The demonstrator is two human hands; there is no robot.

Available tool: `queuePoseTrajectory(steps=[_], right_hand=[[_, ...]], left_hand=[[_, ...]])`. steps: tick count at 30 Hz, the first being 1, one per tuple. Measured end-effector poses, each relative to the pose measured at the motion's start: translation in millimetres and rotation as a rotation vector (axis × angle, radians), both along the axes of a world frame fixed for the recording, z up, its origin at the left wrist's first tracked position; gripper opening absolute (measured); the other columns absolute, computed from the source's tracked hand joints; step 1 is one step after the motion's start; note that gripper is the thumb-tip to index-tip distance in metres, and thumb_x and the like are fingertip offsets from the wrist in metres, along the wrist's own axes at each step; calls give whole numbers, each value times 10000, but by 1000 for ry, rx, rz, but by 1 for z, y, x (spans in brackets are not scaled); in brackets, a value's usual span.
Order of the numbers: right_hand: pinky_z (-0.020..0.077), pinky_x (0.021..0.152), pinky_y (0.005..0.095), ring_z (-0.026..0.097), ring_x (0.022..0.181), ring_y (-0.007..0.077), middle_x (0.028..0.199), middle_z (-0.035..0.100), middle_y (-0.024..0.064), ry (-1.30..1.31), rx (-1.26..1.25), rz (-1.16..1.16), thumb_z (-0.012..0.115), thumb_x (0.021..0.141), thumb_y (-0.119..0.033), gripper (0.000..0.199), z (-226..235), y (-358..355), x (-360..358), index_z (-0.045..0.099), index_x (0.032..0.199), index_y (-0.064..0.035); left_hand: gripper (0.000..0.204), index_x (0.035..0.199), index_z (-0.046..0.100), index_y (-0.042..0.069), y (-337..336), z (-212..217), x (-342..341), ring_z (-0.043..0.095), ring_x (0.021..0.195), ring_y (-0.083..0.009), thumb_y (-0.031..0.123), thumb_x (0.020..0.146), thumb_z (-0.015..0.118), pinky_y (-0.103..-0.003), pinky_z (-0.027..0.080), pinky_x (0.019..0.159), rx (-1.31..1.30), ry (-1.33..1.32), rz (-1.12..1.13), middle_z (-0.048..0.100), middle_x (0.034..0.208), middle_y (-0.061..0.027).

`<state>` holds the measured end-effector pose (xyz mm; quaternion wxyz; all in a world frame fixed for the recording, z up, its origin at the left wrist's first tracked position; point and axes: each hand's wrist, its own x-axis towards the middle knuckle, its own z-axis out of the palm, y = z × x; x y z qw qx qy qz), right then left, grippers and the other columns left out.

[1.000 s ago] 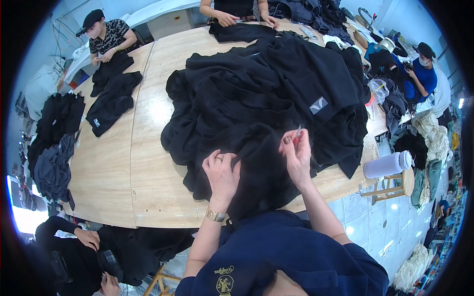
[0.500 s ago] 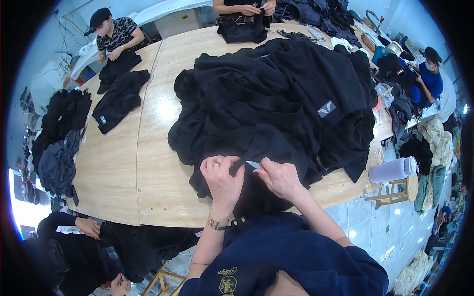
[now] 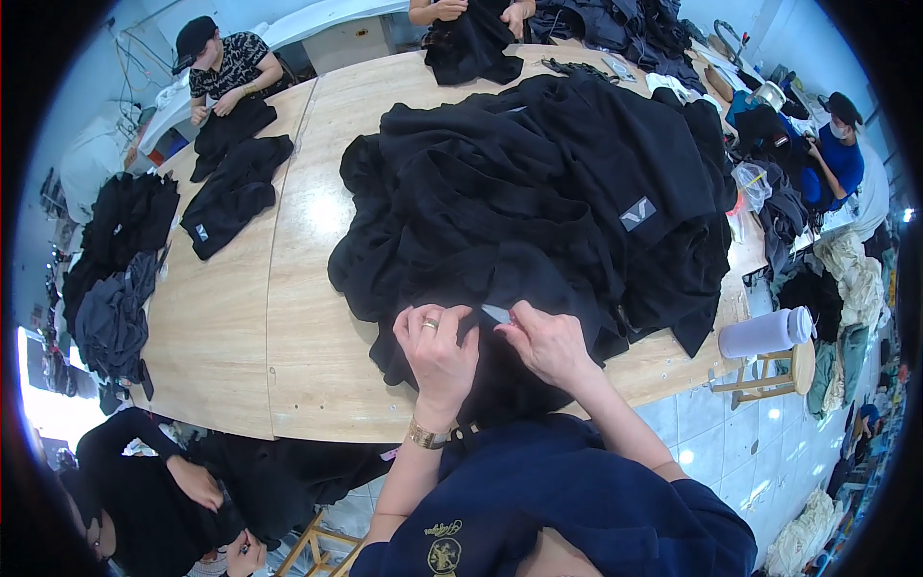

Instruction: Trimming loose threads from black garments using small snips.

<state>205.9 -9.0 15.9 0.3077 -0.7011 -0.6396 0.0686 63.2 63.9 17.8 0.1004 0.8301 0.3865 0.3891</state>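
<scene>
My left hand point(image 3: 437, 351), with a ring and a gold watch, pinches the black garment point(image 3: 495, 389) at the near edge of the table. My right hand point(image 3: 548, 344) is closed around a small tool with a pointed silver blade, which looks like thread snips point(image 3: 496, 313). Its handle is hidden in my palm. The blade tip points left, just short of my left fingertips and right above the cloth. A large heap of black garments point(image 3: 481, 192) spreads out beyond my hands, with a grey patch point(image 3: 637, 213) on one piece.
The wooden table point(image 3: 317, 385) holds folded black pieces point(image 3: 236, 197) at left. A lilac bottle point(image 3: 764, 333) stands by a wooden stool point(image 3: 801, 370) at right. Co-workers handle cloth at the far side and right; another person point(image 3: 159, 490) sits close at my lower left.
My left hand has shifted slightly right, and the fold of cloth raised between its fingers has dropped. The right hand with the blade barely moves. The person at lower left has leaned and moved their hands.
</scene>
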Motion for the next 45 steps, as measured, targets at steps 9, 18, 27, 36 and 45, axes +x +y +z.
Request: queuePoseTrajectory(steps=[9,18,27,36,45], right_hand=[[384,480,276,511,525,152,602,524,45,650,105,-39,621,855,-175,170,2,15,-8,527,896,-39],[302,507,161,369,584,-8,679,459,-72,1115,31,-23,613,874,-113,123,-11,23,-6,540,828,-26],[337,534,167,405,608,8,695,476,-46,1136,109,16,609,872,-100,116,-23,25,-15,527,840,-25],[332,454,251,384,489,78,545,440,42,693,121,-98,601,873,-147,191,0,3,-12,499,798,-4],[428,466,350,564,530,306,599,548,131,347,43,12,592,871,-267,283,-6,-2,-12,489,761,-27]], left_hand=[[213,814,615,58,-6,-3,2,535,863,-248,23,629,717,-382,362,881,-142,-145,-17,597,812,-57],[212,863,656,42,-11,-6,-5,567,887,-229,130,693,747,-352,378,850,-351,-142,31,636,855,-70],[226,879,650,-19,-11,-16,-2,602,770,-217,101,714,748,-299,460,709,-670,-531,-83,644,849,-116],[168,820,614,9,-9,-9,0,580,877,-243,72,720,732,-324,437,792,-219,-339,9,633,879,-118],[166,827,629,50,-8,-4,1,588,887,-222,95,697,721,-410,337,941,-133,-275,11,632,814,-63]])
